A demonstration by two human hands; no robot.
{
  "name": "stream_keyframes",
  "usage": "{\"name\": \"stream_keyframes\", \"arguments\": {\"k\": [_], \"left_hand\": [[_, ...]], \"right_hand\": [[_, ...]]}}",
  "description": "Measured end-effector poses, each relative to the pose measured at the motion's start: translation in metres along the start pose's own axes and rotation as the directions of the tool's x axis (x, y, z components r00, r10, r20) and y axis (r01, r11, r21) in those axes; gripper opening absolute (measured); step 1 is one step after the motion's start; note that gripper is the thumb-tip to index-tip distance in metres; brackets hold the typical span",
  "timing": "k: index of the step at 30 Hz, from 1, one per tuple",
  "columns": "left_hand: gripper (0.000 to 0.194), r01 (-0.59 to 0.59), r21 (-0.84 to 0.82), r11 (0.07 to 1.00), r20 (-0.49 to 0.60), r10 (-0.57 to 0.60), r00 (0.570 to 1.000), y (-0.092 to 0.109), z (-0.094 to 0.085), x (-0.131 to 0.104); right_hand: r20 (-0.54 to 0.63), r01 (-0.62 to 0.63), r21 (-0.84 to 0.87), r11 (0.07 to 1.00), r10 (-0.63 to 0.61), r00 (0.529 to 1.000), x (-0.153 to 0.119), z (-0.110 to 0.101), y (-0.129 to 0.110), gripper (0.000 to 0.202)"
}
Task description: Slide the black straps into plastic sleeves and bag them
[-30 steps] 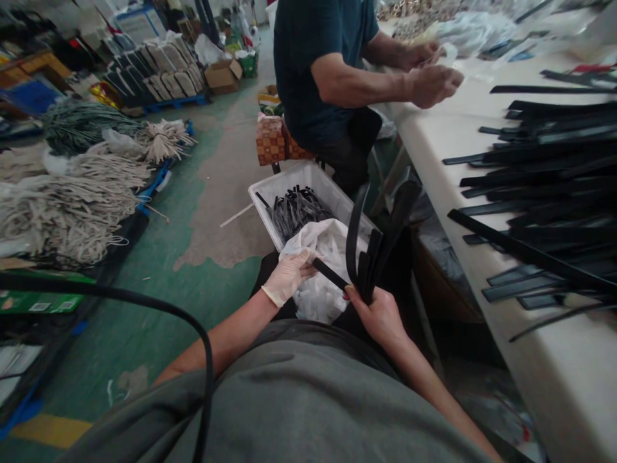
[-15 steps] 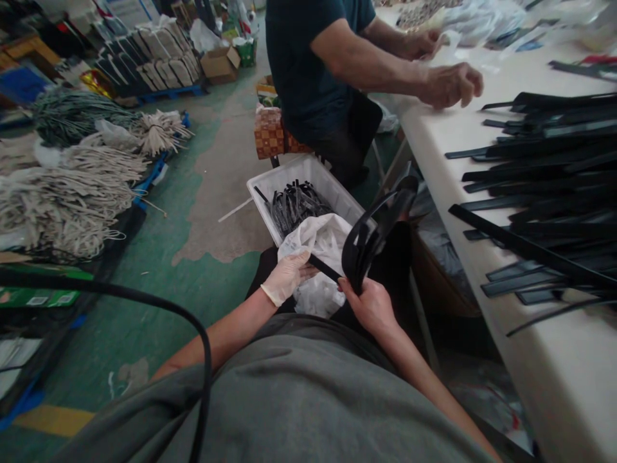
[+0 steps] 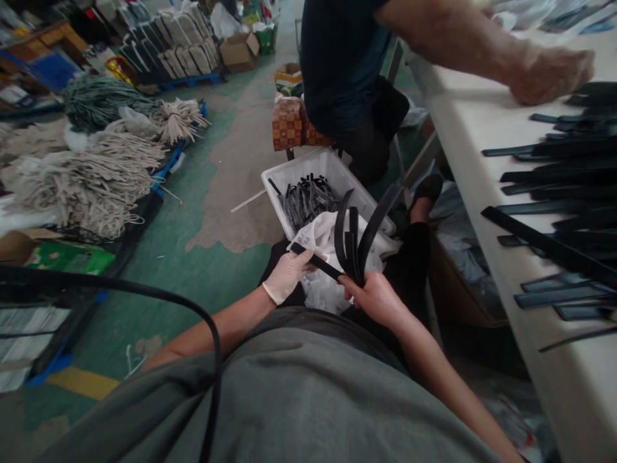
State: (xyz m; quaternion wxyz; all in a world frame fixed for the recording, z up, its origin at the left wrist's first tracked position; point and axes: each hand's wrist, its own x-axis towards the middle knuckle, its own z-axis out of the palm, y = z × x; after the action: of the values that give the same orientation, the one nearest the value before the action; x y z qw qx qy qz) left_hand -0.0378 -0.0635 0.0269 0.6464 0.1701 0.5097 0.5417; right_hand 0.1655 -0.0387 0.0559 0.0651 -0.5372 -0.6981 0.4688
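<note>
A white glove covers my left hand point(image 3: 286, 276), its fingers closed on the end of a black strip point(image 3: 318, 262) above my lap. The other end of that strip runs into my bare right hand point(image 3: 373, 294), which also grips a bunch of curved black straps point(image 3: 353, 247) standing up from the fist. Below and behind the hands lies a white plastic bag point(image 3: 324, 292). Just beyond it, a white bin point(image 3: 337, 168) holds many short black strips point(image 3: 309, 199).
Rows of black straps point(image 3: 573, 186) lie on the white table point(image 3: 569, 386) at right. A co-worker's hand point(image 3: 549, 74) reaches over them. Beige cord bundles point(image 3: 91, 173) lie at left. A black cable point(image 3: 159, 292) crosses the lower left.
The view has shifted, so the scene sits differently. The strip's end now shows past my left fingers, and the straps in my right hand are fanned apart. The co-worker's hand has moved over the table straps.
</note>
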Motion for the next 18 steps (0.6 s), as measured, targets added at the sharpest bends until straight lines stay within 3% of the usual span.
{"name": "stream_keyframes", "arguments": {"k": [4,7,11,15,18], "left_hand": [[0.049,-0.079,-0.073,0.994,-0.003,0.079,0.997,0.001,0.009,-0.010],[0.052,-0.056,-0.099,0.994,0.020,0.058,0.998,0.003,0.013,-0.012],[0.045,-0.100,-0.063,0.993,0.037,0.102,0.994,0.001,0.013,-0.007],[0.041,-0.060,-0.027,0.998,0.066,0.062,0.996,-0.002,0.005,0.000],[0.036,0.046,-0.040,0.998,0.035,-0.045,0.998,0.000,-0.003,0.001]], "right_hand": [[-0.020,-0.009,-0.035,0.999,0.009,1.000,0.001,0.009,0.001,0.041],[-0.011,-0.001,0.000,1.000,0.001,1.000,0.000,0.010,0.001,0.042],[0.080,0.029,0.204,0.979,-0.046,0.996,-0.009,0.004,0.010,0.044],[0.155,0.006,0.506,0.862,-0.097,0.983,-0.020,-0.004,0.034,0.041],[0.068,0.000,0.713,0.701,-0.070,0.995,-0.022,-0.010,0.054,0.041]]}}
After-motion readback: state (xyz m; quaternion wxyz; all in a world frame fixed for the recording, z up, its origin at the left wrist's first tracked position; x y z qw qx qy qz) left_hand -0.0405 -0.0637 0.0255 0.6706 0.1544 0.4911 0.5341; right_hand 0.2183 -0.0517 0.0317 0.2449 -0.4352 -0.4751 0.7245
